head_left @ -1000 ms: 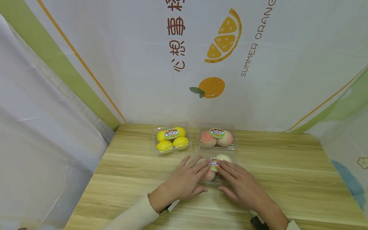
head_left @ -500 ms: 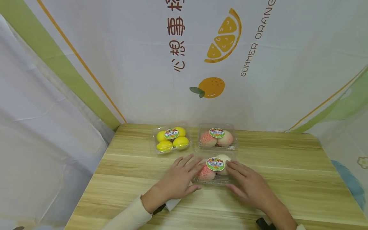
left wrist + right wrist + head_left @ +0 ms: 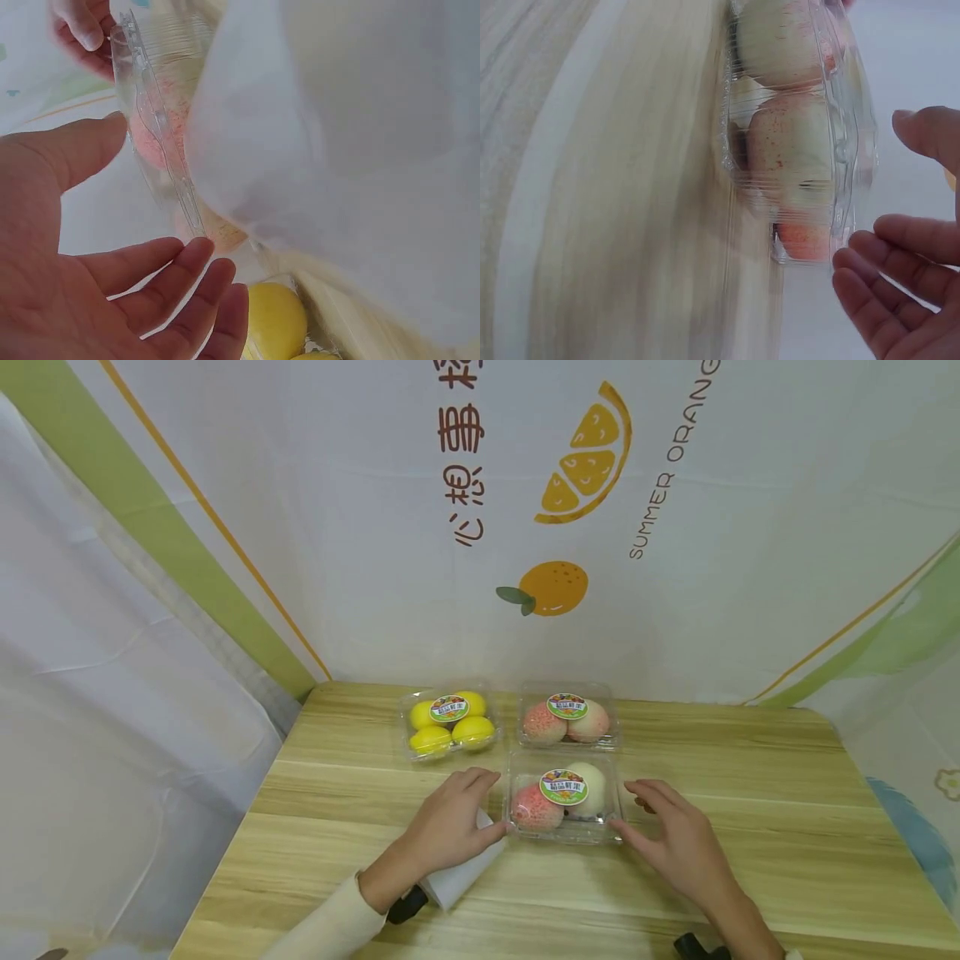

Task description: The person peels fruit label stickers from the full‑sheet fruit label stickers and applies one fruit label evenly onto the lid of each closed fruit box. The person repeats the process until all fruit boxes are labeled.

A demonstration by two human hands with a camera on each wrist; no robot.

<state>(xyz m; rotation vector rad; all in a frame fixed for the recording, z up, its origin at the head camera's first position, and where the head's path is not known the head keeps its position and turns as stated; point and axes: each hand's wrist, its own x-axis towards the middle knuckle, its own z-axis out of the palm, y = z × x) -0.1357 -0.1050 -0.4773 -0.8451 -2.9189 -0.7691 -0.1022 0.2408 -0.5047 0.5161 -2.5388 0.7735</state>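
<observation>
A clear plastic clamshell box (image 3: 585, 833) holds two peaches (image 3: 537, 808), one pink and one pale, under a round colourful label (image 3: 564, 787). My left hand (image 3: 452, 827) is at the box's left side, thumb tip by its front left corner. On the other side is my right hand (image 3: 681, 842), its thumb at the front right corner. Both wrist views show the fingers spread and relaxed beside the box (image 3: 161, 135), not curled round it. Whether the fingertips touch the plastic I cannot tell. A white sheet-like piece (image 3: 467, 870) lies under my left wrist.
Behind stands another clamshell of peaches (image 3: 567, 727). To its left is a clamshell with several yellow lemon-like fruits (image 3: 452, 725). The wooden table (image 3: 750, 793) ends at the back against a white printed curtain (image 3: 405, 568). Black straps (image 3: 407, 906) sit at the wrists.
Both hands have moved off the lid, left hand leftward and right hand rightward, to the box's sides. The label and peaches are now uncovered. The other boxes stay put.
</observation>
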